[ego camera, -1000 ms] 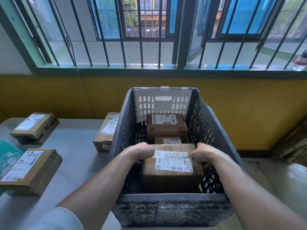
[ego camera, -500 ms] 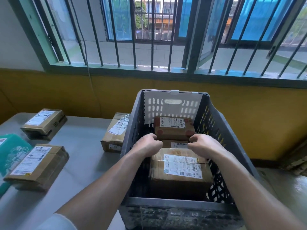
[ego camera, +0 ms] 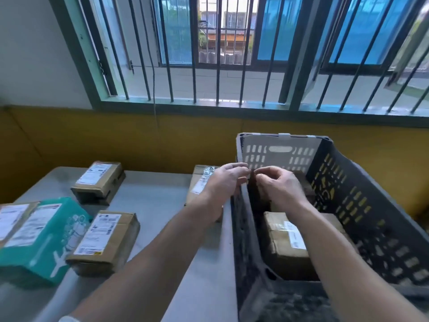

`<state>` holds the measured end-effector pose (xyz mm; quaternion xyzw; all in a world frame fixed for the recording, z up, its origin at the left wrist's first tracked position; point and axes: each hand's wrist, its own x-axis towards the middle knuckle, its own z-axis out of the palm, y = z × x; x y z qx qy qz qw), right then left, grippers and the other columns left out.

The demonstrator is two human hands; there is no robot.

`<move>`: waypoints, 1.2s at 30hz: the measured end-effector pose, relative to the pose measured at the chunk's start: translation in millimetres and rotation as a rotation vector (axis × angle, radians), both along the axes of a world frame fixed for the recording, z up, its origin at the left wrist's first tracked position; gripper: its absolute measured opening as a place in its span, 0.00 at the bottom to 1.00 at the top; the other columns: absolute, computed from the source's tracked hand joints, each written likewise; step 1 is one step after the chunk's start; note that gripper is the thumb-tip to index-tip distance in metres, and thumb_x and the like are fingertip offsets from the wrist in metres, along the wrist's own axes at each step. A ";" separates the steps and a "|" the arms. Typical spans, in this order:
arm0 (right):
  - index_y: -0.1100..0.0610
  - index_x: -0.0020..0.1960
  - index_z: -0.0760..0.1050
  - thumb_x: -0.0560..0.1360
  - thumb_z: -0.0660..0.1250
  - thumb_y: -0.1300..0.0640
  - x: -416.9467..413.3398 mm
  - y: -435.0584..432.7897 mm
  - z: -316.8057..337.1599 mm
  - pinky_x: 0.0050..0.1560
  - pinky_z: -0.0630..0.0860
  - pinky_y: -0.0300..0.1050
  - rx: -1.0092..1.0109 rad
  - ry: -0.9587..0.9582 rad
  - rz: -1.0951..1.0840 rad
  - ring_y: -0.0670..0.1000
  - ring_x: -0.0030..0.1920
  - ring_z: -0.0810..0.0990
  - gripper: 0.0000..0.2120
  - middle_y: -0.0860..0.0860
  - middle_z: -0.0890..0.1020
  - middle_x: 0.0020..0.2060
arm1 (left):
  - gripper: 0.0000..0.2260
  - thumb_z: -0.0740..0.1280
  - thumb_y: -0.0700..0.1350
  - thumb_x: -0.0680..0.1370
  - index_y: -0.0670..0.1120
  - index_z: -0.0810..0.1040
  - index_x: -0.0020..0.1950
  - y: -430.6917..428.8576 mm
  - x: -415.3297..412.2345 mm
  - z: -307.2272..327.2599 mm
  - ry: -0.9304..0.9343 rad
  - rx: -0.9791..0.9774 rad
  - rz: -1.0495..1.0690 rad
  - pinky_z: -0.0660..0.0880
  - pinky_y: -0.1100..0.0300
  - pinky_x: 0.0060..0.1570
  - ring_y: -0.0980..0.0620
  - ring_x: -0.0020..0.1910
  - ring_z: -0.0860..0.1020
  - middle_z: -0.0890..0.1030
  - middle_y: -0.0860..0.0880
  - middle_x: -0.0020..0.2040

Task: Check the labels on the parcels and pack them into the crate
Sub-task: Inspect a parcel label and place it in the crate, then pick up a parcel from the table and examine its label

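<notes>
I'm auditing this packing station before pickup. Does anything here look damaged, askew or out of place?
Nothing is spilled or broken. The near parcel in the crate has creased, wrinkled wrapping, and the teal box on the table is the only one not brown.

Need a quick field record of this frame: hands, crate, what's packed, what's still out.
crate: dark grey, slotted walls
left hand: over crate's left wall, loosely curled, empty
right hand: over crate, loosely curled, empty
packed: labelled brown parcel at near end; second parcel partly behind right hand
on table: teal box, near brown parcel, far brown parcel, parcel beside crate, left-edge parcel
</notes>
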<state>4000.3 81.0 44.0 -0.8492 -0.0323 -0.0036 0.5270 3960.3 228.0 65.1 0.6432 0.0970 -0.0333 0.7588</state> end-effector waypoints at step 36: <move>0.54 0.71 0.72 0.76 0.66 0.52 -39.5 350.7 -128.2 0.67 0.73 0.49 -0.265 0.523 0.239 0.54 0.66 0.77 0.24 0.53 0.78 0.67 | 0.24 0.67 0.47 0.82 0.49 0.66 0.77 376.0 -60.2 -140.0 0.479 0.321 0.280 0.75 0.65 0.28 0.57 0.41 0.80 0.81 0.51 0.54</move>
